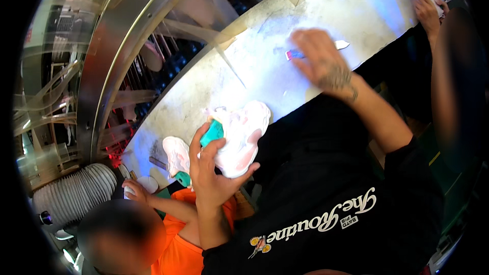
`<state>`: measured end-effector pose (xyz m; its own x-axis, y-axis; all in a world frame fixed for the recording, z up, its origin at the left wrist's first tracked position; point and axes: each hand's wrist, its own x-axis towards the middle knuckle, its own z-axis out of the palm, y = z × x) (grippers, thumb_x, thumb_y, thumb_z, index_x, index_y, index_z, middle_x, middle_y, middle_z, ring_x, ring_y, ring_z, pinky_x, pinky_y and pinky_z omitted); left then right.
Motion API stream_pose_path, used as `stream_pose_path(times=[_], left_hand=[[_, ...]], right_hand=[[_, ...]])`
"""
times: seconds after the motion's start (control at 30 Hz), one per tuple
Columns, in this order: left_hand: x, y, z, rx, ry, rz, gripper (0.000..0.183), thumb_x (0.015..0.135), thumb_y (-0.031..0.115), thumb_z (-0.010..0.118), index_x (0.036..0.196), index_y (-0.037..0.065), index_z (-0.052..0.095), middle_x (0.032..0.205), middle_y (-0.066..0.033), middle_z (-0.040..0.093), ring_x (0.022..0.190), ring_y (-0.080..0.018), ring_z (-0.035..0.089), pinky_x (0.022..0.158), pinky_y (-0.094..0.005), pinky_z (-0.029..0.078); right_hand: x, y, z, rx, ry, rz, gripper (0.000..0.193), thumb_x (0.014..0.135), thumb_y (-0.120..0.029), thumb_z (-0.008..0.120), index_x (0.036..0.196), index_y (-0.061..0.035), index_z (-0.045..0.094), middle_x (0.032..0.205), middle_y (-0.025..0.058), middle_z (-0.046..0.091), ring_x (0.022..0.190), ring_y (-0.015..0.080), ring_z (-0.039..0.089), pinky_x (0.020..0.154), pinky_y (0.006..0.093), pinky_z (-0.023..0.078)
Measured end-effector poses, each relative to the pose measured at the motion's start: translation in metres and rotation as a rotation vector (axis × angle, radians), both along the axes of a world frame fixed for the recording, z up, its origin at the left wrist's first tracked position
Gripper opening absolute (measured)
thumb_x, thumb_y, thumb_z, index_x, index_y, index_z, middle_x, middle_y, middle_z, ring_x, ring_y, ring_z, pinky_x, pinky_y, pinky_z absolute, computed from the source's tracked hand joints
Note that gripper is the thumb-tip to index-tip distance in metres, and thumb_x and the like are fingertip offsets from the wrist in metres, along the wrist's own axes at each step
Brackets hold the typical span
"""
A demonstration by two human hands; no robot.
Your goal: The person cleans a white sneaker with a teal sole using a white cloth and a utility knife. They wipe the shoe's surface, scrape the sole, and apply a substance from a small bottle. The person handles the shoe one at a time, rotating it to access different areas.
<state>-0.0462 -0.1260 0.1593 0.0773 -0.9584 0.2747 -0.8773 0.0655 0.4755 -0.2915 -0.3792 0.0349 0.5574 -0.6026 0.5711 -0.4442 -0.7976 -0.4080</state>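
Note:
My left hand (pixel 211 173) grips a white and pink sneaker (pixel 244 135) at the near edge of the pale worktable (pixel 351 5). My thumb and fingers sit at the shoe's opening, where a teal insert (pixel 212 133) shows. My right hand (pixel 321 61) is stretched out over the table, blurred, and lies on top of a small tool (pixel 294 54) with a pink and blue end and a white tip. Whether the fingers are closed on the tool I cannot tell.
A second pale sneaker (pixel 175 154) lies on the table to the left. A person in an orange shirt (pixel 178 244) works at lower left, one hand (pixel 135 191) near a white cup. Another person's hand (pixel 425 10) rests at upper right. A large metal ring machine (pixel 109 56) and a ribbed duct (pixel 76 196) stand behind the table.

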Motion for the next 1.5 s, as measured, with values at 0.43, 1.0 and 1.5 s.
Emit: stream_pose_path(times=[0.43,1.0,1.5], left_hand=[[0.000,0.005,0.000,0.064,0.045,0.024,0.078,0.062,0.012,0.101,0.130,0.004,0.063,0.142,-0.0310,0.063,0.142,-0.0499,0.059,0.102,-0.0524,0.059],[-0.018,0.002,-0.003,0.099,-0.055,0.026,0.097,0.061,0.025,0.107,0.137,0.006,0.050,0.147,-0.0351,0.055,0.133,-0.0513,0.060,0.101,-0.0543,0.057],[-0.023,0.001,-0.009,0.003,-0.157,-0.058,0.091,0.061,0.033,0.109,0.131,0.004,0.058,0.144,-0.0387,0.057,0.124,-0.0514,0.067,0.092,-0.0515,0.063]], right_hand=[[0.077,0.053,0.095,1.350,-0.819,0.874,0.025,0.119,-0.034,0.053,0.122,-0.0087,0.052,0.080,0.0046,0.057,0.064,0.0109,0.050,0.060,0.0288,0.046],[0.098,0.107,0.059,2.252,-1.379,0.740,0.041,0.119,-0.039,0.044,0.083,-0.0195,0.047,0.060,-0.0042,0.039,0.047,0.0115,0.033,0.047,0.0305,0.032],[0.080,0.108,0.035,2.349,-1.499,1.130,0.045,0.113,-0.028,0.046,0.069,-0.0188,0.041,0.056,-0.0038,0.038,0.045,0.0123,0.031,0.048,0.0326,0.033]])
